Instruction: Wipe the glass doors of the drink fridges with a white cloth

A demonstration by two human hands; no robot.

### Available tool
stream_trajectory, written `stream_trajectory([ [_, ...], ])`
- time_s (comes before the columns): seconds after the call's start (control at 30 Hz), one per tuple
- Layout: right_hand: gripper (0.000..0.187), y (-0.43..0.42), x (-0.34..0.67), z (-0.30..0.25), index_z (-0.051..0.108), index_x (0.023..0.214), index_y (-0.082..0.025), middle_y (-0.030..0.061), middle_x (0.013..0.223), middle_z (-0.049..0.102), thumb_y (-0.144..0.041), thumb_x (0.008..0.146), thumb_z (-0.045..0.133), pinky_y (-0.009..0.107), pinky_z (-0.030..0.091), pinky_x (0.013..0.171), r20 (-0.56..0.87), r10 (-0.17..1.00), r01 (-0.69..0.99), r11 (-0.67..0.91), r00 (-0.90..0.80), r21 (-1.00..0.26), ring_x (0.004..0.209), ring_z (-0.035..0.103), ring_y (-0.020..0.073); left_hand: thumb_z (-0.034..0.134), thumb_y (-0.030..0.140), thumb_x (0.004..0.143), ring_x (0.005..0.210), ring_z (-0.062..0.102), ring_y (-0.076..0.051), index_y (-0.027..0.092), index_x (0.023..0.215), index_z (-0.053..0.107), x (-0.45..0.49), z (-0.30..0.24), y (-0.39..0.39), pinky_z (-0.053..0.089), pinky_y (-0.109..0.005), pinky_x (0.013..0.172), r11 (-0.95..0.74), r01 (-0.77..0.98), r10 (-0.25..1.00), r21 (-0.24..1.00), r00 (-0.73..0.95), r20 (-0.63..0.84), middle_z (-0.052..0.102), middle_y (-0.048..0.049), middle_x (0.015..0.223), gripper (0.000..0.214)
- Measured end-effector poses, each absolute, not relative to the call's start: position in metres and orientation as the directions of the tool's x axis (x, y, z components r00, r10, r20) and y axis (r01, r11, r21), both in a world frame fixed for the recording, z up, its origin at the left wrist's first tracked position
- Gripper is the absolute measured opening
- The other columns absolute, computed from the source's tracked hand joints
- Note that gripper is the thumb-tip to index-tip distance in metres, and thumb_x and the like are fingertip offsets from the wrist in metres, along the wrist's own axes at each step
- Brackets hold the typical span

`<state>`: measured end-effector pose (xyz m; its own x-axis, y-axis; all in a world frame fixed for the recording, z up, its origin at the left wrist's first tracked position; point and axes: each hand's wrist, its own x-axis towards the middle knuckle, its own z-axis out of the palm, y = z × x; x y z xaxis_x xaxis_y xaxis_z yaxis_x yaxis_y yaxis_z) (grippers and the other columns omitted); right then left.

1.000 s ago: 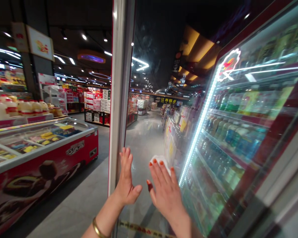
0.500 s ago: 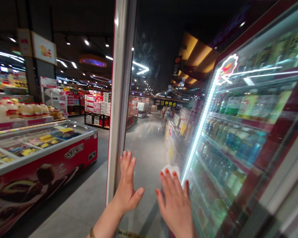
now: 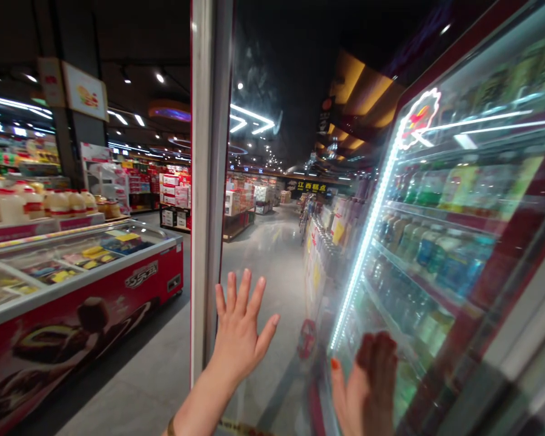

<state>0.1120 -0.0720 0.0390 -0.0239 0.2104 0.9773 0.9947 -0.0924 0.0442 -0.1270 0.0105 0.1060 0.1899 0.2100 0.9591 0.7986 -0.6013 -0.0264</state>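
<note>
My left hand (image 3: 240,330) is held up with its fingers spread, palm toward a clear glass door pane (image 3: 272,260), close beside the pane's pale metal frame (image 3: 203,181). It holds nothing; whether the palm touches the glass I cannot tell. Farther right, my right hand (image 3: 349,393) is raised in front of the drinks showing through or mirrored in the glass. Its thumb stands apart, while its other fingers reach up, dark and blurred. No white cloth shows at this hand now; anything behind the fingers is hidden.
At left stands a red chest freezer (image 3: 136,284) with packaged goods, milky jugs (image 3: 66,203) behind it. A lit strip (image 3: 367,242) borders shelves of bottles (image 3: 445,248) on the right. Stacked boxes (image 3: 175,194) stand farther back along the grey floor (image 3: 140,363).
My right hand has moved right and down, and the white cloth seen at its fingertips is out of sight. My left hand has turned, its fingers spread wider. The view has shifted slightly.
</note>
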Motion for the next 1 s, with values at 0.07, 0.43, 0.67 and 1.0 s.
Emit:
stream_trajectory([
  [0.07, 0.084, -0.082, 0.148, 0.053, 0.002, 0.176, -0.002, 0.0302, 0.183, 0.002, -0.04, 0.112, 0.04, 0.088, 0.031, 0.125, 0.978, 0.161, 0.986, -0.122, 0.134, -0.115, 0.17, 0.009, 0.054, 0.066, 0.036, 0.103, 0.175, -0.008, -0.03, 0.025, 0.178, 0.013, -0.127, 0.107, 0.01, -0.005, -0.056, 0.141, -0.594, 0.803, 0.204, -0.037, 0.196, 0.959, 0.004, -0.0091, 0.188, 0.093],
  [0.43, 0.087, -0.074, 0.143, 0.034, 0.007, 0.179, -0.013, 0.0244, 0.185, 0.013, -0.044, 0.109, 0.047, 0.084, 0.043, 0.119, 0.98, 0.194, 0.996, -0.084, 0.045, -0.029, 0.166, 0.026, 0.0554, 0.066, 0.032, 0.102, 0.175, -0.006, -0.029, 0.027, 0.178, 0.013, -0.128, 0.109, 0.002, -0.006, -0.052, 0.142, -0.584, 0.811, 0.187, -0.037, 0.179, 0.966, 0.003, -0.0057, 0.188, 0.093],
  [0.67, 0.082, -0.087, 0.192, 0.079, -0.005, 0.177, -0.007, 0.029, 0.184, -0.004, -0.049, 0.114, 0.027, 0.093, 0.02, 0.124, 0.94, 0.125, 0.948, -0.09, 0.316, -0.307, 0.171, 0.002, 0.054, 0.066, 0.036, 0.103, 0.175, -0.006, -0.03, 0.028, 0.179, 0.011, -0.127, 0.109, 0.001, -0.006, -0.054, 0.141, -0.571, 0.82, 0.186, -0.035, 0.171, 0.968, 0.001, -0.005, 0.189, 0.094],
  [1.0, 0.082, -0.087, 0.201, 0.037, 0.003, 0.178, -0.009, 0.0263, 0.185, 0.007, -0.039, 0.112, 0.041, 0.083, 0.036, 0.125, 0.978, 0.115, 0.976, -0.152, 0.176, -0.158, 0.171, 0.016, 0.0503, 0.059, 0.027, 0.104, 0.175, -0.004, -0.029, 0.033, 0.179, 0.011, -0.133, 0.104, 0.001, -0.005, -0.056, 0.141, -0.58, 0.814, 0.199, -0.026, 0.172, 0.965, 0.004, -0.0032, 0.189, 0.089],
])
